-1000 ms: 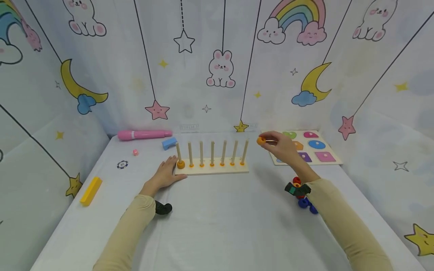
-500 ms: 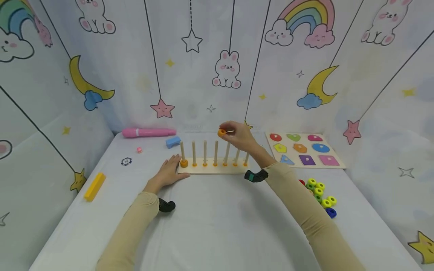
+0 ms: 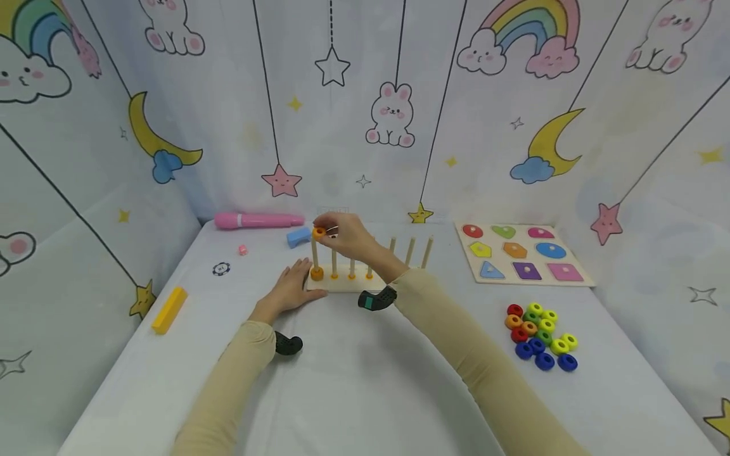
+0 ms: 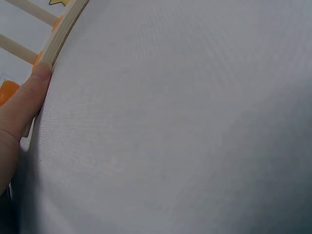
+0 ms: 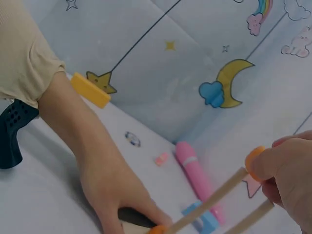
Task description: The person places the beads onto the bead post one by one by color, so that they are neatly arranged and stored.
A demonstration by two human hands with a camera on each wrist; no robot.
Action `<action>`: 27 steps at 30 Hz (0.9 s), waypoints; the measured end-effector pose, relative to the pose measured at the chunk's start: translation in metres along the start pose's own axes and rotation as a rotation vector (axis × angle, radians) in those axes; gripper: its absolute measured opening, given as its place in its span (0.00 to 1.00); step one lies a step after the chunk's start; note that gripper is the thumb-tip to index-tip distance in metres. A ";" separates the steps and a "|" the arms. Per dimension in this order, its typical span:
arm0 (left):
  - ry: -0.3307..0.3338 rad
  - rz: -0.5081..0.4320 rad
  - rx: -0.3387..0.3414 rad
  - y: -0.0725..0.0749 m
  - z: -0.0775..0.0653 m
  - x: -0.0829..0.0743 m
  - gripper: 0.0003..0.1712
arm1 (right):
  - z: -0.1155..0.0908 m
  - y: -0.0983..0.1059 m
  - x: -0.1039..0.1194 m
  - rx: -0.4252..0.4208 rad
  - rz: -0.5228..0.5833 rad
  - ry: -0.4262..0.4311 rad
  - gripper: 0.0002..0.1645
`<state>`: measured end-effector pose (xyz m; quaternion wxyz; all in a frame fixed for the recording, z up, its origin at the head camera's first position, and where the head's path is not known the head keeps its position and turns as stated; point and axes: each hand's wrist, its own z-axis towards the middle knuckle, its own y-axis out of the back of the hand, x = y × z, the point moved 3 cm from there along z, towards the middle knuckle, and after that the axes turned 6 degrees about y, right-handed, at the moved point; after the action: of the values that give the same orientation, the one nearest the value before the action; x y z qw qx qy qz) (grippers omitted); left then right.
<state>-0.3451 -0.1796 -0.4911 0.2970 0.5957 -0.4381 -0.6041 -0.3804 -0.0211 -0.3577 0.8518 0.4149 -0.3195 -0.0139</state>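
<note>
A wooden peg board (image 3: pixel 348 287) with a row of upright pegs stands toward the back of the table. My left hand (image 3: pixel 288 288) grips its left end, the thumb (image 4: pixel 30 100) lying along the front edge in the left wrist view. My right hand (image 3: pixel 352 239) pinches an orange bead (image 3: pixel 319 233) between thumb and fingertips. That bead is right at the top of the leftmost peg (image 5: pixel 209 200), as the right wrist view shows. Another orange bead (image 3: pixel 316 273) sits at the foot of the same peg. My right hand and forearm partly hide the middle pegs.
Loose red, orange, green, yellow and blue beads (image 3: pixel 537 345) lie in a cluster at right. Behind them is a shape puzzle board (image 3: pixel 502 269). Leftward are a pink marker-like stick (image 3: pixel 259 220), a blue block (image 3: pixel 299 237), a pink die (image 3: pixel 243 250), a round chip (image 3: pixel 221 269) and a yellow bar (image 3: pixel 170 310).
My right hand has carried the orange bead leftward from beside the puzzle board to the leftmost peg's top. The left hand has stayed on the peg board. The head view has shifted slightly.
</note>
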 end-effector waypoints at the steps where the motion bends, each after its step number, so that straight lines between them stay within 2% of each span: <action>1: 0.002 -0.001 -0.002 0.001 0.001 -0.001 0.54 | 0.003 -0.003 0.001 0.007 -0.003 0.000 0.17; 7: -0.001 -0.011 -0.009 0.000 0.004 0.000 0.53 | 0.011 -0.012 0.000 0.025 -0.040 -0.009 0.16; 11: -0.006 -0.007 -0.010 -0.002 0.003 0.003 0.54 | 0.012 -0.015 -0.002 0.057 -0.056 -0.014 0.17; 15: -0.021 -0.007 -0.027 -0.001 0.002 0.001 0.54 | 0.008 -0.012 -0.002 0.054 -0.080 -0.024 0.19; 21: -0.036 -0.046 -0.042 0.000 -0.001 -0.003 0.53 | -0.002 0.005 -0.004 -0.008 -0.078 -0.008 0.18; 27: -0.040 -0.043 -0.049 -0.003 0.000 0.000 0.54 | -0.027 0.036 -0.012 -0.123 -0.031 0.024 0.15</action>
<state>-0.3443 -0.1785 -0.4938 0.2896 0.5854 -0.4159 -0.6328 -0.3834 0.0244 -0.3501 0.8793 0.3668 -0.3011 -0.0416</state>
